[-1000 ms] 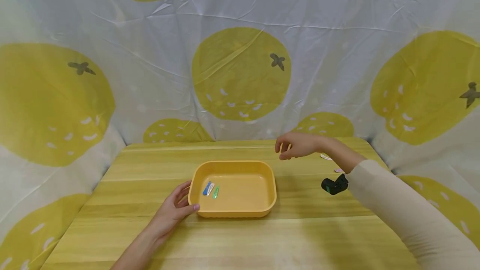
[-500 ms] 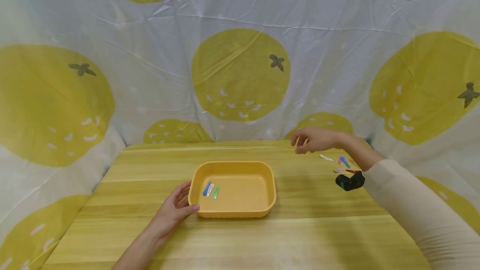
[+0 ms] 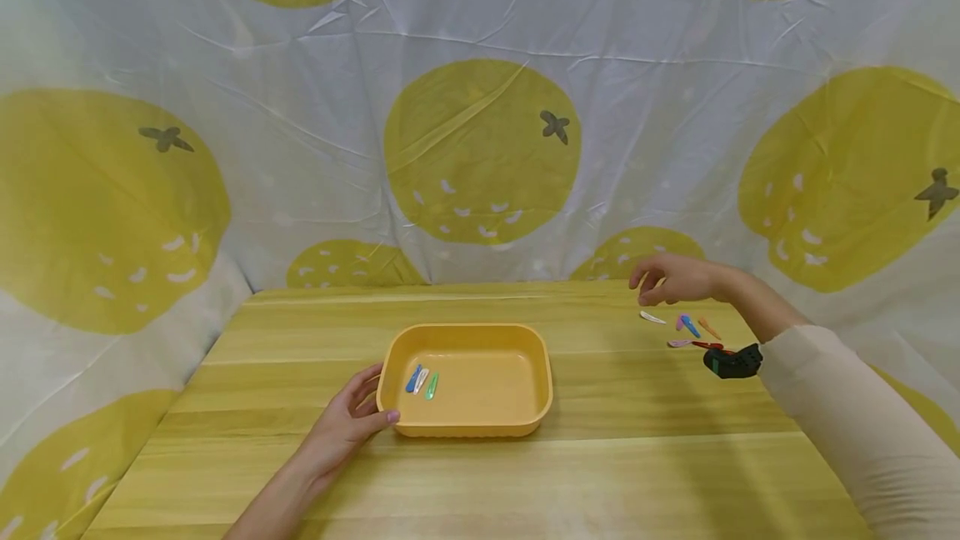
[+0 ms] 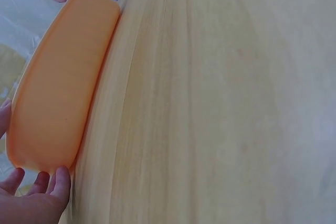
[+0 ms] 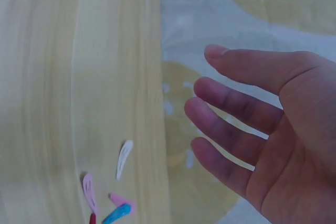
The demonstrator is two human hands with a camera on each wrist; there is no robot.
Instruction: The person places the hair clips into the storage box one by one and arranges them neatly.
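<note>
My left hand (image 3: 348, 419) holds the left end of a yellow plastic tray (image 3: 480, 430), with the thumb at its near corner and the fingers along the side. In the left wrist view its fingertips touch the orange-looking wall of the tray (image 4: 63, 77). Inside lie a blue snap hair clip (image 3: 414, 378), a white one (image 3: 422, 380) and a green one (image 3: 432, 386). My right hand (image 3: 678, 277) hovers above the far right of the table, its fingers loosely bent and holding nothing. Below it lie a white hair clip (image 3: 652, 317) and a blue hair clip (image 3: 691, 326).
Beside these are an orange clip (image 3: 708, 327), a pink clip (image 3: 679, 343) and a red clip (image 3: 707, 345), partly behind the black wrist device (image 3: 732, 362). A fruit-patterned curtain (image 3: 480, 23) rises behind and beside the wooden table (image 3: 480, 482).
My right hand has moved rightward, away from the tray and over the loose hair clips, more of which now show. The left hand and tray stay where they were.
</note>
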